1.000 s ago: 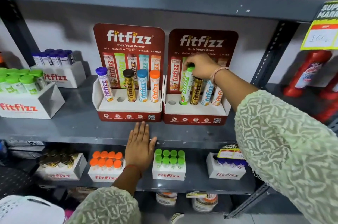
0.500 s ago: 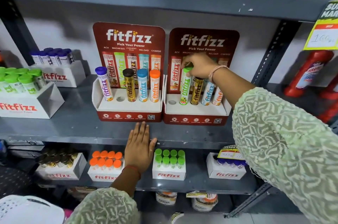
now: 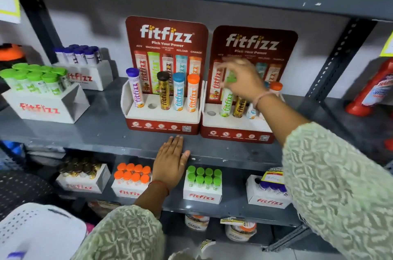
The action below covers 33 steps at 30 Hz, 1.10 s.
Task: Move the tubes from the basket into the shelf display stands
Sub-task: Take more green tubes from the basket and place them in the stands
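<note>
Left display stand (image 3: 161,125): four tubes seated, second hole empty; right display stand (image 3: 234,134): green-capped tube (image 3: 226,101) seated under blurred right hand (image 3: 240,78), grip indeterminate, first hole empty; left hand (image 3: 170,162) flat on shelf (image 3: 85,132); white basket (image 3: 36,230) lower left.

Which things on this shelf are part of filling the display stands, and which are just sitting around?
Part of the job: left stand, right stand, green tube, right hand.

Just sitting there: green-capped box, purple-capped box, orange-capped box, red bottle.
</note>
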### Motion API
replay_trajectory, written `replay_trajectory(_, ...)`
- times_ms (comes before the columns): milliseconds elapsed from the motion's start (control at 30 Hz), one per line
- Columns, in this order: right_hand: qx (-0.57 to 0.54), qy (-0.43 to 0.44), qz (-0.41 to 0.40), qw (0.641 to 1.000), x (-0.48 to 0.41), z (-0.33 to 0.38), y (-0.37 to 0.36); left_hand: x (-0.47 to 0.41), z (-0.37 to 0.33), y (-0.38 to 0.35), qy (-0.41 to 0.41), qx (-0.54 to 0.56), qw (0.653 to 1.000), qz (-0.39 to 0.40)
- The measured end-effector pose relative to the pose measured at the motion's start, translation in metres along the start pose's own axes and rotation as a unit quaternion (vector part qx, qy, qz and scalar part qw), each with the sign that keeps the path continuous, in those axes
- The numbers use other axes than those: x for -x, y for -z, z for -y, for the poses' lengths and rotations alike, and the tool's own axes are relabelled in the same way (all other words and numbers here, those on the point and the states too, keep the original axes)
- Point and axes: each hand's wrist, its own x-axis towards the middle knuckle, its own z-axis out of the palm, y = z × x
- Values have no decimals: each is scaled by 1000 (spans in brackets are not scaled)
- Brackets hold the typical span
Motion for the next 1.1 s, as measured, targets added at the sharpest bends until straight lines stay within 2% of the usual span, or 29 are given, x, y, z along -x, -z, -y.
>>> replay_trajectory(67, -68, 74, -150, 983, 16, 21, -16, 10, 3, 15, 20, 32, 999, -23)
replay_trajectory(100, -112, 105, -181, 971, 25, 37, -28, 20, 9, 23, 34, 35, 998, -42)
replay_trajectory(167, -197, 130, -171, 957, 42, 68, -59, 44, 28, 38, 65, 24, 995, -70)
replay_trajectory(333, -320, 196, -4, 927, 73, 154, -158, 143, 93, 66, 208, -52, 968, -131)
replay_trajectory(467, -354, 221, 158, 895, 95, 224, -238, 237, 131, 70, 369, -99, 912, -149)
replay_trajectory(633, -325, 222, 311, 865, 132, 298, -333, 325, 156, 64, 505, -114, 842, -154)
replay_trajectory(800, -303, 267, 429, 808, 173, 363, -410, 375, 176, 45, 582, -97, 797, -129)
replay_trajectory(967, -253, 296, 503, 772, 198, 415, -476, 395, 192, 28, 601, -87, 789, -98)
replay_trajectory(1100, -75, 441, 585, 676, 211, 431, -519, 398, 198, 20, 601, -107, 785, -109)
